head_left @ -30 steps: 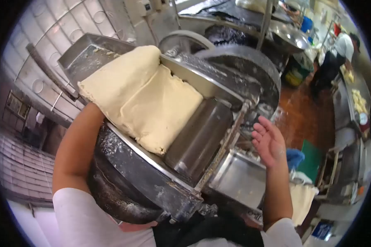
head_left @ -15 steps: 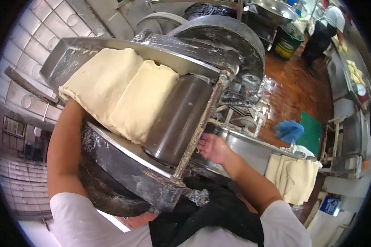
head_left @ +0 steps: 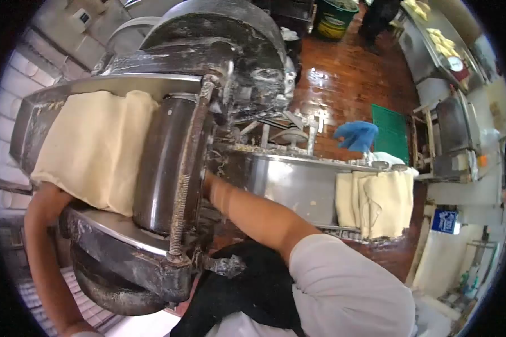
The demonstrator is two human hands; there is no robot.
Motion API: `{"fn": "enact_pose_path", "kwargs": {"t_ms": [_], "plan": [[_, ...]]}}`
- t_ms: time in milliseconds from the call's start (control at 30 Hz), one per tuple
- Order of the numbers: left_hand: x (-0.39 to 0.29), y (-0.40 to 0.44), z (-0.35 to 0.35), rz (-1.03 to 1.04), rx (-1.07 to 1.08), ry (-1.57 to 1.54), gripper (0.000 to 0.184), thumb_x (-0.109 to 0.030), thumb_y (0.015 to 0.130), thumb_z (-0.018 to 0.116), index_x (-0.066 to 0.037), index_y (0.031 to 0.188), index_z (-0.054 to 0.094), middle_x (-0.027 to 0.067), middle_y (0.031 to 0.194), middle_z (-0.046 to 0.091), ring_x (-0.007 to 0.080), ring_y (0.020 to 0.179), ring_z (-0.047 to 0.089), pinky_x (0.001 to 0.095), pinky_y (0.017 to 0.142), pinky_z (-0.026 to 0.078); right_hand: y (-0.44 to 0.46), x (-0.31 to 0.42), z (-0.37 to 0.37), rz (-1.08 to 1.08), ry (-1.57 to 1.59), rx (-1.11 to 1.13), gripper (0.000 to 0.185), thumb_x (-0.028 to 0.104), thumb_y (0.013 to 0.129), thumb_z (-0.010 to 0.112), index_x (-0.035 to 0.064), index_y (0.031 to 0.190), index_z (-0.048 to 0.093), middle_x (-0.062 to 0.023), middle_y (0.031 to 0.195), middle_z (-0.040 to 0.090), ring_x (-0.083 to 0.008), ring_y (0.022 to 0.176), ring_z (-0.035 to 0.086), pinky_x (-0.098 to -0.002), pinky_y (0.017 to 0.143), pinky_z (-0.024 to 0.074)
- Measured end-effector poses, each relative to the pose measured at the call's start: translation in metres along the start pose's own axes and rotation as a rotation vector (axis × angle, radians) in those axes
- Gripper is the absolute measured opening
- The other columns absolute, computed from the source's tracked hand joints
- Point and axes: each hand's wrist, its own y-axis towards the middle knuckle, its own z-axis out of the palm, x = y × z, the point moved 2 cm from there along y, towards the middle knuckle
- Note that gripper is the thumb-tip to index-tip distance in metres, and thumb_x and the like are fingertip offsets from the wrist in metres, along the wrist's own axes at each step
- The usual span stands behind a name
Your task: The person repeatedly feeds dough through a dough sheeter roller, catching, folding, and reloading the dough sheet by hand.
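A thick, folded sheet of pale dough (head_left: 90, 146) lies in the metal feed tray (head_left: 25, 126) of a dough sheeter, its right edge against the dark steel roller (head_left: 163, 163). My left hand (head_left: 55, 194) is at the dough's lower left corner, with its fingers hidden beneath or behind the dough. On the other side, my right forearm (head_left: 253, 210) reaches in below the threaded bar (head_left: 185, 174). The roller end of the machine covers my right hand, so what it touches is hidden.
More folded dough (head_left: 385, 202) hangs over the end of the steel outfeed tray (head_left: 292, 182) on my right. A blue cloth (head_left: 357, 136) sits behind it, near a green mat (head_left: 391, 132). Farther off are a green bucket (head_left: 334, 19) and a person (head_left: 378, 22).
My view has swung to the right. The dough sits closer against the roller and looks more bunched. My right hand, visible beside the bar before, has gone in behind the roller end.
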Motion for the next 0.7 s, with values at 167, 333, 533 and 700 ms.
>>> {"fn": "enact_pose_path", "kwargs": {"t_ms": [167, 333, 533, 700], "plan": [[-0.066, -0.059, -0.101, -0.366, -0.124, -0.259, 0.037, -0.024, 0.074, 0.07, 0.001, 0.101, 0.066, 0.02, 0.107, 0.064, 0.0308, 0.104, 0.059, 0.0371, 0.088, 0.045, 0.019, -0.007, -0.028, 0.036, 0.031, -0.034, 0.039, 0.036, 0.094, 0.047, 0.0022, 0.11, 0.059, -0.0162, 0.113, 0.06, -0.0294, 0.101, 0.059, -0.0447, 0.086, 0.0489], [-0.042, 0.055, -0.054, -0.437, -0.643, -0.284, 0.097, -0.054, 0.069, 0.073, 0.0, 0.139, 0.032, 0.0223, 0.139, 0.041, 0.0345, 0.128, 0.04, 0.0418, 0.106, 0.032, 0.057, -0.019, -0.091, 0.127, 0.081, -0.114, 0.037, 0.034, 0.095, 0.046, 0.0019, 0.108, 0.059, -0.0157, 0.114, 0.06, -0.0294, 0.101, 0.059, -0.0447, 0.085, 0.0482], [-0.051, 0.081, -0.036, -0.781, -0.309, -0.296, 0.122, -0.063, 0.054, 0.077, -0.003, 0.144, 0.021, 0.0193, 0.146, 0.031, 0.0337, 0.133, 0.034, 0.0512, 0.108, 0.027, -0.027, 0.012, -0.083, -0.228, -0.274, -0.296, 0.038, 0.03, 0.088, 0.061, -0.0021, 0.107, 0.059, -0.0134, 0.101, 0.064, -0.0269, 0.087, 0.062, -0.0403, 0.077, 0.0484], [-0.06, 0.085, -0.037, -0.781, -0.308, -0.313, 0.121, -0.06, 0.053, 0.078, -0.003, 0.144, 0.023, 0.0186, 0.145, 0.032, 0.0334, 0.132, 0.035, 0.0515, 0.107, 0.028, -0.095, 0.041, -0.075, -0.253, -0.626, -0.434, 0.049, 0.033, 0.084, 0.068, -0.0052, 0.112, 0.058, -0.0148, 0.101, 0.065, -0.0248, 0.089, 0.063, -0.0345, 0.081, 0.0466]]}}
